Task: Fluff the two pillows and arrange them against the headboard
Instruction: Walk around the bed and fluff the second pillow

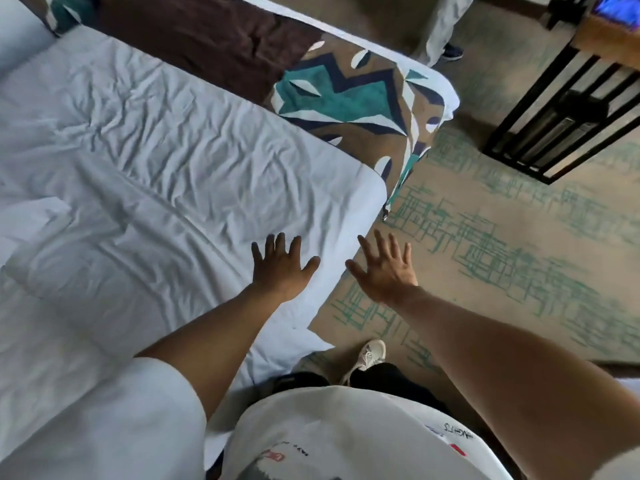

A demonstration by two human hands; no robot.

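Observation:
My left hand (282, 263) is stretched out with fingers spread over the near edge of a wrinkled white duvet (156, 150) on the bed. Beside it my right hand (386, 266) is also spread wide, palm down, hovering past the bed's edge above the carpet. Neither hand holds anything. A white rounded shape at the top left corner (17, 32) may be a pillow, but only a small part shows. The headboard is out of view.
A brown, teal and navy patterned runner (346, 88) crosses the foot of the bed. Patterned beige and green carpet (502, 254) lies to the right. A black slatted rack (568, 112) stands at the upper right. Another person's leg and shoe (446, 39) are near the bed's far corner.

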